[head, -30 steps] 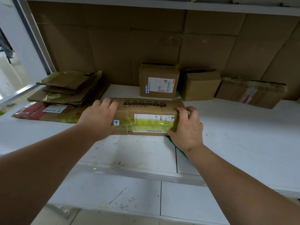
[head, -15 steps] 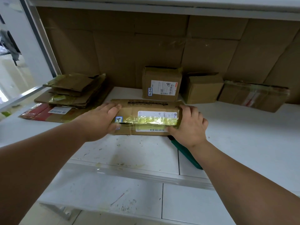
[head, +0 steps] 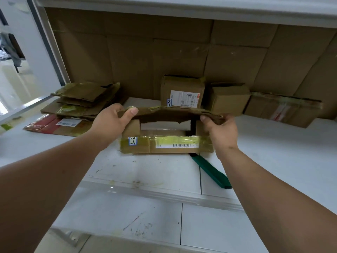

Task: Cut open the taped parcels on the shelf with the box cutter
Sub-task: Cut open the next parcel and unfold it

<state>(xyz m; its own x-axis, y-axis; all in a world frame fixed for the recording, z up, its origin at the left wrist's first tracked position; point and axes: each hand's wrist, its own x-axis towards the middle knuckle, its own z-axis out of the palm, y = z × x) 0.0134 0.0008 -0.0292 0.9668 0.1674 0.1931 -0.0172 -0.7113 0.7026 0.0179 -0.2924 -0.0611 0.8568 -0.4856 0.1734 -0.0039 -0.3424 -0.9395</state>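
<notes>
head view: left hand (head: 111,121) pinches the left end of the raised top flap (head: 169,114) of the front parcel (head: 166,144), thumb on the near side, fingers curled behind. right hand (head: 221,133) pinches the right end of the same flap, fingers curled over its edge. both grips closed on cardboard, flap lifted and held between them, roughly level, torn lower edge. below the grips the parcel body sits on the white shelf (head: 273,152), front face with yellow-green tape, a white barcode label and a small blue-edged sticker at the left. parcel is open at the top; inside is too dark to tell contents. green box cutter (head: 211,171) lies on the shelf just below and right of the parcel, under the right wrist, one end tucked beneath the parcel's corner, untouched by either grip. behind the grips, against the cardboard back wall (head: 145,52): labelled box (head: 182,92), plain box (head: 229,98) just right of it, long flat taped box (head: 284,109) further right. left of the left grip: stack of flattened cardboard (head: 82,101), with a red flattened carton (head: 52,124) lying under its near side. both forearms reach in from the bottom corners.
</notes>
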